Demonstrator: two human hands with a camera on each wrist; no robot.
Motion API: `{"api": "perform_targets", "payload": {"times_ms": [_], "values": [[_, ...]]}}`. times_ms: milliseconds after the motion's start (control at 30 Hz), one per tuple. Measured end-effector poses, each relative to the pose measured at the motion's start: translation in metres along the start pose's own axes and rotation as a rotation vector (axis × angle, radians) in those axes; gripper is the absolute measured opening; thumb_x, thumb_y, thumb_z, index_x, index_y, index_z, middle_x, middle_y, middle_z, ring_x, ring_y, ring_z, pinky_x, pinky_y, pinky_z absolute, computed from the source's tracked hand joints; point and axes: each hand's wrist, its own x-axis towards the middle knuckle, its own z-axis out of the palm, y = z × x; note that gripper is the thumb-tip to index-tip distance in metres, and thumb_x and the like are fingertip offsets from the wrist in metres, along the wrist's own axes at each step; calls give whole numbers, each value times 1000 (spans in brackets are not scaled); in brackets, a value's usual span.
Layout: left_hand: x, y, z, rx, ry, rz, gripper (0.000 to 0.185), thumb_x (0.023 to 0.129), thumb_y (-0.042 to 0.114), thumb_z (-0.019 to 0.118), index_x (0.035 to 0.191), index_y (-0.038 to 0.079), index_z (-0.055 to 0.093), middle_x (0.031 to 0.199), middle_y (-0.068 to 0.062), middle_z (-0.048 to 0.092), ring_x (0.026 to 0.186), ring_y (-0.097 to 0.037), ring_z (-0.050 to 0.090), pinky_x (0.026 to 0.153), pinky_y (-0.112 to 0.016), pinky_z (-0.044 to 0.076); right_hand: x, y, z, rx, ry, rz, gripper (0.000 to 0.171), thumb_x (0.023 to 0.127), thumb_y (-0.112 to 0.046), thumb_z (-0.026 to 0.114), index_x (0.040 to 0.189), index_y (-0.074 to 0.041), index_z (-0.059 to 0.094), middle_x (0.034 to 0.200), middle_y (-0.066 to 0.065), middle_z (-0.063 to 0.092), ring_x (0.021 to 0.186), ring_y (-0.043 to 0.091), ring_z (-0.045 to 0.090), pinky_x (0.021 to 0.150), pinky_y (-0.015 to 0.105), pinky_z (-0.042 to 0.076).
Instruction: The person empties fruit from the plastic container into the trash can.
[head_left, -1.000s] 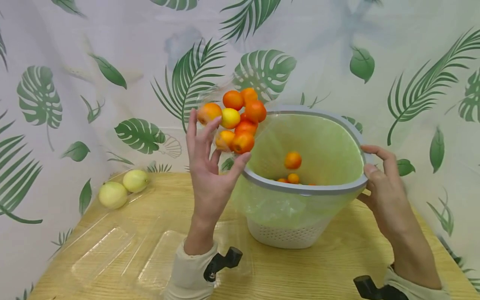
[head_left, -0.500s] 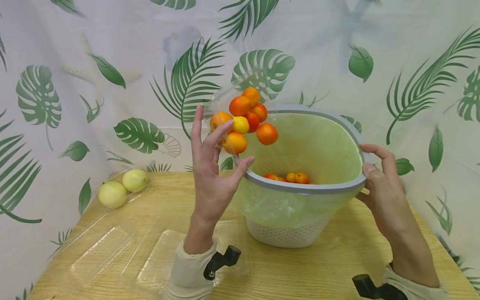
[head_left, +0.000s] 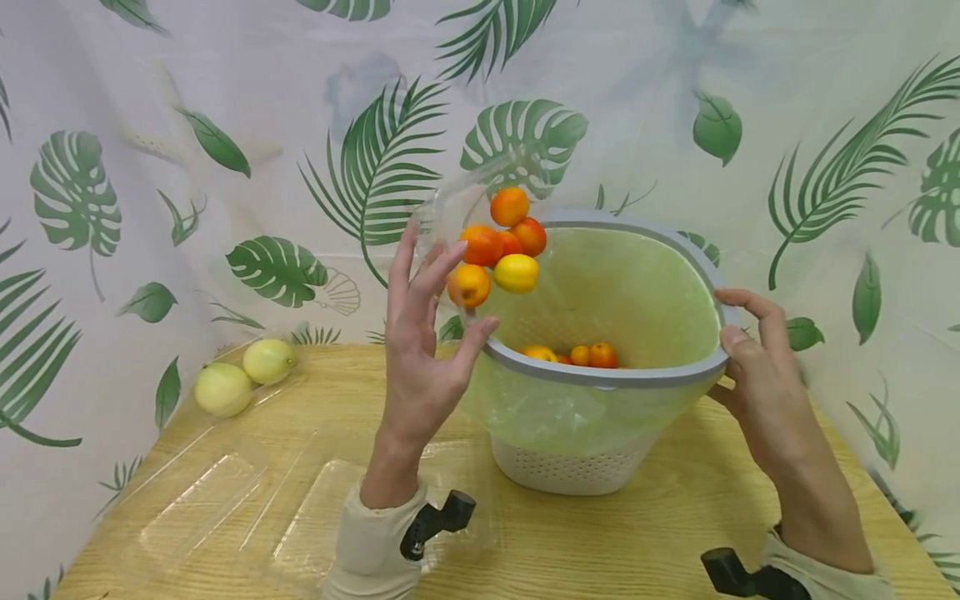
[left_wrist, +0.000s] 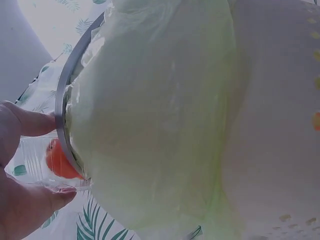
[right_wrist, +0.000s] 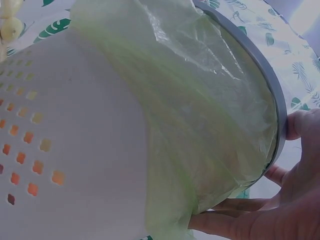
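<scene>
A pale wood-grain worktop [head_left: 645, 533] fills the lower part of the head view, and behind it hangs a white curtain [head_left: 825, 100] printed with green palm and monstera leaves. At centre right stands a tilted white perforated basket [head_left: 573, 471] with a smooth grey rim [head_left: 600, 373], lined with a thin, wrinkled light-green plastic bag [head_left: 622, 287]. The left hand [head_left: 427, 333], fingers curled, grips a clear ribbed plastic container [head_left: 457, 208] tipped against the rim's upper left edge. Small round orange and yellow fruits [head_left: 498, 250] are spilling from it, and a few lie in the bag's bottom. The right hand [head_left: 757, 358] holds the rim at the right, thumb on top and fingers curled beneath. At lower left lie flat, glossy clear plastic trays [head_left: 202, 508], and two pale yellow-green round fruits [head_left: 243, 375] sit at the worktop's far left edge.
</scene>
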Motion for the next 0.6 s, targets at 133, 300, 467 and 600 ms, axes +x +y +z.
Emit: {"api": "perform_targets", "payload": {"times_ms": [133, 300, 467, 600], "values": [[-1, -1, -2, -15, -6, 12, 62, 81, -22, 71, 138, -9, 52, 167, -20, 16, 146, -35, 37, 119, -51, 33, 0, 0, 1, -7, -3, 1, 39, 111, -21, 38, 149, -23, 31, 116, 7, 61, 105, 18, 64, 80, 24, 54], [0, 0, -3, -7, -25, 41, 58, 81, -22, 70, 135, -8, 53, 166, -18, 19, 147, -38, 35, 118, -51, 35, -1, 1, 0, -16, -7, 5, 39, 111, -22, 37, 149, -23, 30, 120, 8, 58, 107, 19, 63, 81, 24, 53], [1, 4, -3, 18, -46, 57, 56, 81, -21, 71, 132, -3, 56, 167, -18, 19, 148, -41, 32, 118, -51, 36, -1, 2, -1, -16, -9, 7, 39, 111, -22, 36, 150, -24, 29, 126, 10, 53, 111, 19, 61, 81, 24, 53], [2, 5, -3, 23, -52, 77, 55, 81, -21, 70, 131, -3, 57, 166, -21, 19, 148, -41, 32, 118, -52, 36, -1, 1, -1, -15, -11, -1, 40, 111, -22, 36, 150, -23, 30, 125, 11, 54, 111, 20, 61, 82, 24, 53]]}}
